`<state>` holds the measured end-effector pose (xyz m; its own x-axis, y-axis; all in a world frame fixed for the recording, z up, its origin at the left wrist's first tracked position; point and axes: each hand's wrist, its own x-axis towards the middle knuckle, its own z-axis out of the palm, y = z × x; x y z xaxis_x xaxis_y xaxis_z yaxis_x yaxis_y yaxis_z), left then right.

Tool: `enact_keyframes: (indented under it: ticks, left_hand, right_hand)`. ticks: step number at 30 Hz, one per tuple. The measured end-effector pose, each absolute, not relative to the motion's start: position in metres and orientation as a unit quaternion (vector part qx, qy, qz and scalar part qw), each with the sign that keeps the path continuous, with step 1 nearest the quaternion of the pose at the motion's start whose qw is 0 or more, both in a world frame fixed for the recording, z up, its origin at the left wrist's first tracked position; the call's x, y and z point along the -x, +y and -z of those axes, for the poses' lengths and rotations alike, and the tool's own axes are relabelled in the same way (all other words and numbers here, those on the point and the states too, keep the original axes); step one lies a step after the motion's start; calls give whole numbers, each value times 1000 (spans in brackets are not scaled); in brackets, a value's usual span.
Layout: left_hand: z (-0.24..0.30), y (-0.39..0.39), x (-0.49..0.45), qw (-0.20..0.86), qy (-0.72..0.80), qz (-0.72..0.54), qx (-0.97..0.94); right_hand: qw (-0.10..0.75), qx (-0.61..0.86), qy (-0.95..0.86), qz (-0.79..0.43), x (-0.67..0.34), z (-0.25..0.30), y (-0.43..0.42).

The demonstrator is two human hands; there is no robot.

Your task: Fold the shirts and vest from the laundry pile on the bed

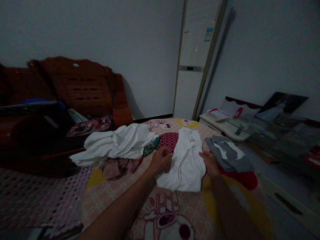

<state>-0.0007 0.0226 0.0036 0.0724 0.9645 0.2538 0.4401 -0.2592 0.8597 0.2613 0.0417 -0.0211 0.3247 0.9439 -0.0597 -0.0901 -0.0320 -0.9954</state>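
A white garment (pixel 187 166), gathered into a long, creased strip, lies on a round patterned cloth (pixel 142 196). At its left edge is my left hand (pixel 160 160), fingers curved with a gap between thumb and forefinger; I see no cloth between them. My right hand (pixel 210 163) grips the right edge, its thumb over the fabric and other fingers partly hidden. To the right rests a folded grey garment (pixel 228 155) with a white print. A loose heap of white cloth (pixel 122 141) is on the left, over a reddish-brown cloth (pixel 120 167) and a green patterned piece (pixel 152 146).
Behind on the left stands a carved wooden sofa (pixel 85 85) with fabric on its seat. A tall white cabinet-like unit (pixel 191 90) fills the corner. At right are papers (pixel 217 115) on a low white stand and a glass surface (pixel 265 133). A woven seat (pixel 42 196) sits lower left.
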Motion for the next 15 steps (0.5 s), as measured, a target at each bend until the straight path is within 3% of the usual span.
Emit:
enact_keyframes:
  ticks: [8, 11, 15]
  left_hand:
    - [8, 13, -35, 178, 547, -262, -775]
    - [11, 26, -25, 239, 563, -333, -717]
    - [9, 49, 16, 399, 553, -554, -478]
  right_hand:
    - [569, 572, -406, -429, -254, 26, 43]
    - [589, 581, -390, -405, -262, 28, 45]
    - [651, 580, -290, -395, -280, 33, 51]
